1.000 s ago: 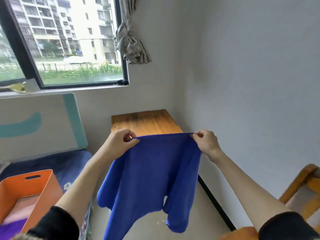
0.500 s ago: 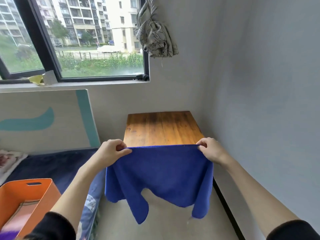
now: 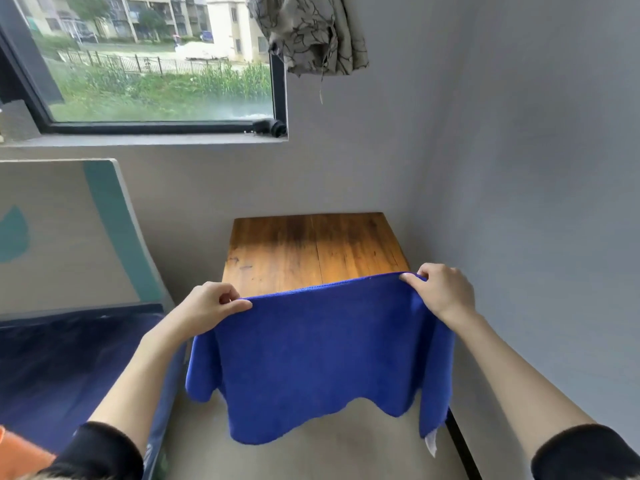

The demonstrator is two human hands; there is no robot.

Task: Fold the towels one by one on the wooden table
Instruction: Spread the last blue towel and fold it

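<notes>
Both hands, the left hand [image 3: 207,306] and right hand [image 3: 441,292], pinch the top corners of the soft blue microfibre towel [image 3: 318,358], holding it spread in the air before the small wooden bench [image 3: 311,251], apparently so it can be laid flat for folding.

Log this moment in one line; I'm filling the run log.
step: spreading towel | hands: left, right pinch blue towel's top corners | towel: hanging, unfolded | table: bare

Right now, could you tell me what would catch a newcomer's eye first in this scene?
The blue towel at centre, stretched by its top corners between the left hand and right hand, hanging over the floor. Just behind it stands the wooden table in the wall corner, below the window.
</notes>
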